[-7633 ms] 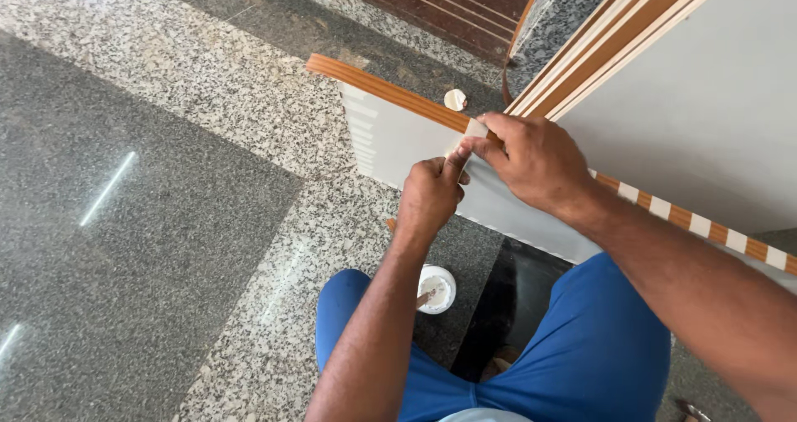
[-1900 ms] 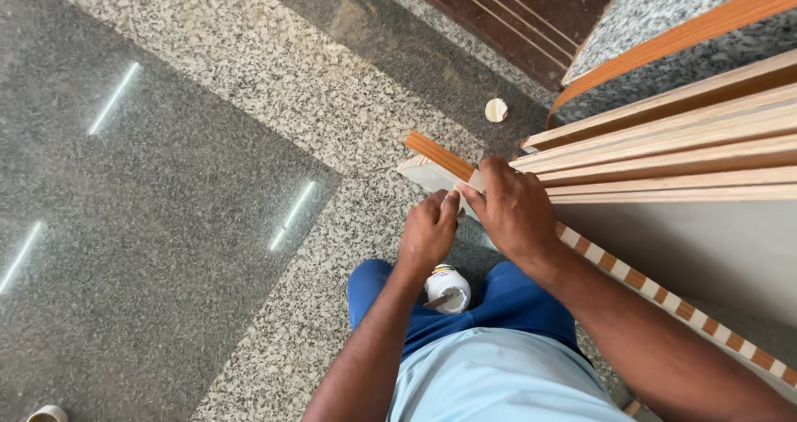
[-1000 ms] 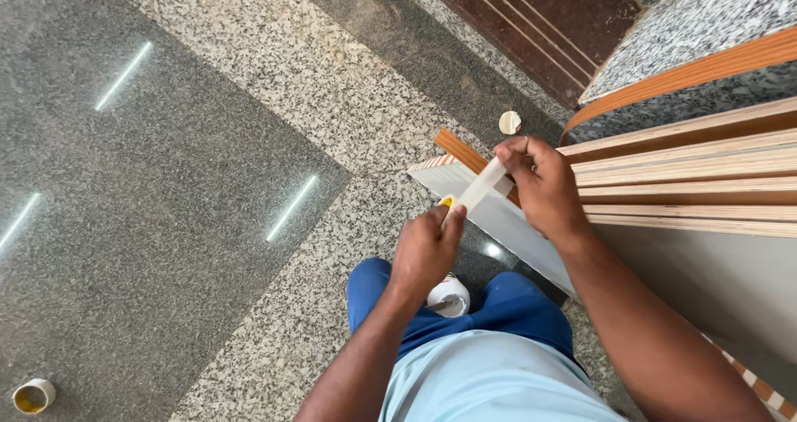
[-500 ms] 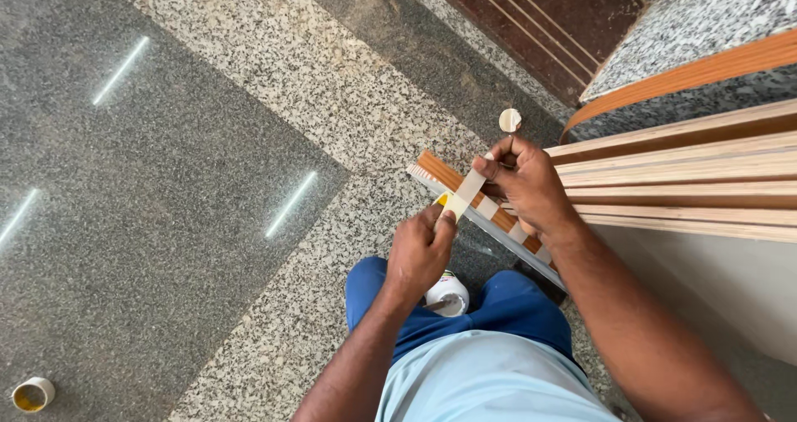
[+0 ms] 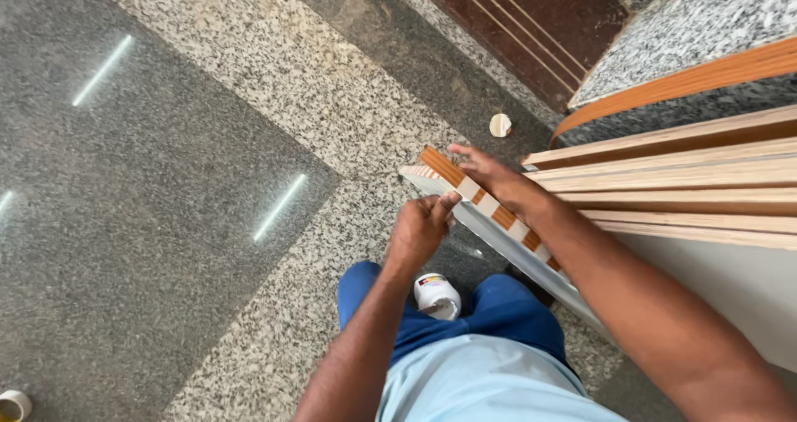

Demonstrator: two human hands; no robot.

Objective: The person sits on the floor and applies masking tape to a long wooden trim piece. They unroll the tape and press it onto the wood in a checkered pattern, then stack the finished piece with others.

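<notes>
Head view, looking down over my knees at a polished granite floor. My left hand is nearly closed, thumb and forefinger pinching a pale strip of tape where it crosses the upper edge of a white laminated board. The board stands on edge in front of me, and its top edge shows orange-brown edge banding crossed at intervals by pale tape pieces. My right hand rests across that same edge just beyond the left, fingers loosely curled and pressing down on the banding; I cannot tell whether it grips anything. To the right, a stack of plywood boards lies flat, edges toward me. A small white jar stands on the floor between my legs, just below the left hand. A small round white object lies on the floor beyond the board end. A yellow-rimmed cup sits at the lower left corner.
</notes>
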